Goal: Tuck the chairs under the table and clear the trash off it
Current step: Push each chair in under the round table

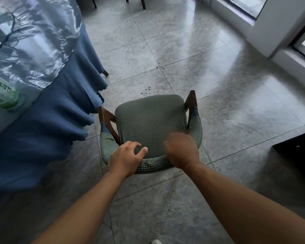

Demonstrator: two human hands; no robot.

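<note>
- My left hand [126, 156] lies on the curved backrest of the chair [151, 123], fingers curled over its top and thumb stretched forward; I judge this gives me steering.
- My right hand [181, 150] grips the same backrest just beside it, fingers wrapped around the padded rim, so I can push or turn with both arms.
- Beyond my hands the seat faces away from me, not toward the surface [33, 41], which is to the left of my left hand; the chair is not yet tucked.
- Far left of the left hand, on the surface, lies a green packet [3, 95], perhaps trash.
</note>
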